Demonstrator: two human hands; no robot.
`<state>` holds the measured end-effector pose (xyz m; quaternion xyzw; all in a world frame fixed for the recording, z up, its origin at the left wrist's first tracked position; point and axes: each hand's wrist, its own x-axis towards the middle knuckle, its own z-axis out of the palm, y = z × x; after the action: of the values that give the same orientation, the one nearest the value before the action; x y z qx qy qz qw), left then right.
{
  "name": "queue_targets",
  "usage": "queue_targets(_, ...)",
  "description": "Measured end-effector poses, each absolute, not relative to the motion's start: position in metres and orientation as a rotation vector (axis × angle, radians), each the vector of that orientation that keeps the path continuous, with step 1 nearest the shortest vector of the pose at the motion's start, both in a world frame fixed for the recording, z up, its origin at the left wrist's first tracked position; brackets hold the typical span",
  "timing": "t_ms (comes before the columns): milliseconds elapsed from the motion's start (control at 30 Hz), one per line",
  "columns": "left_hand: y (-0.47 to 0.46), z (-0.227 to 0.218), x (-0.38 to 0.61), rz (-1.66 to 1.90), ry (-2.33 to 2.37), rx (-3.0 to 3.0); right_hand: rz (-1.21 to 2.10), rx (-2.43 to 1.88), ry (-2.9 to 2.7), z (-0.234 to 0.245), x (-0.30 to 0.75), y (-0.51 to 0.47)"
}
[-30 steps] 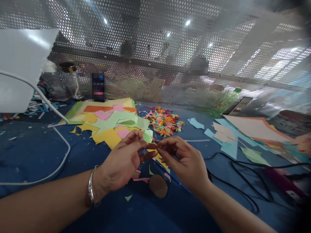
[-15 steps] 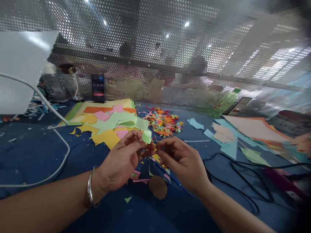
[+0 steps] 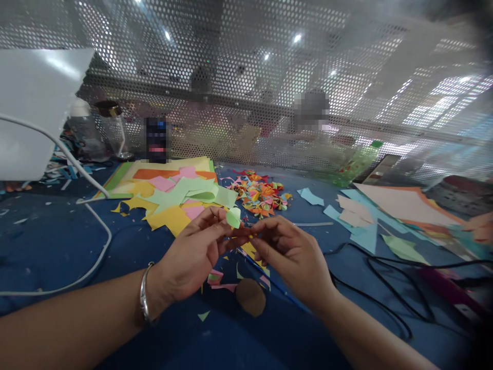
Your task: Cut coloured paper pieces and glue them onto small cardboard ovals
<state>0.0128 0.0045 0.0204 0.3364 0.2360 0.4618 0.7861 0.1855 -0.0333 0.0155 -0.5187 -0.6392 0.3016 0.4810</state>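
Observation:
My left hand (image 3: pixel 196 254), with a silver bangle at its wrist, is closed on a small curled piece of light green paper (image 3: pixel 233 218). Its fingertips meet those of my right hand (image 3: pixel 292 252) at the centre. My right thumb and forefinger are pinched together; a tiny yellow bit (image 3: pixel 251 236) shows at their tips, too small to name. Under my hands lie a brown round disc (image 3: pixel 250 297), a thin blue stick (image 3: pixel 283 290), and pink and green paper scraps. Just beyond them is a heap of small folded colourful paper pieces (image 3: pixel 264 195).
Coloured paper sheets (image 3: pixel 185 198) lie at back left, more sheets (image 3: pixel 404 203) at right. A white cable (image 3: pixel 110 236) runs at left, black cables (image 3: pixel 385 282) at right. Bottles and a phone (image 3: pixel 156 141) stand before a perforated metal screen (image 3: pixel 239 46).
My right fingertips have shifted slightly where they meet my left fingers, and the yellow bit shows a little differently. The green paper stays in my left hand.

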Motion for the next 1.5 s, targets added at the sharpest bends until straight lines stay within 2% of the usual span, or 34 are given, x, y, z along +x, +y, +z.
queue_targets(133,0.005,0.017,0.013,1.008,0.528,0.813,0.726,-1.28,-1.522,0.015,0.188,-0.033)
queue_targets(367,0.01,0.006,0.01,1.086,0.699,1.319,0.631,-1.278,-1.405,0.018,0.19,-0.035)
queue_targets(800,0.003,0.006,0.007,1.263,0.735,1.961,0.688,-1.19,-1.364,0.019,0.184,-0.039)
queue_targets(1500,0.001,0.005,0.011,1.342,0.767,1.983,0.63,-1.144,-1.406,0.016,0.178,-0.042)
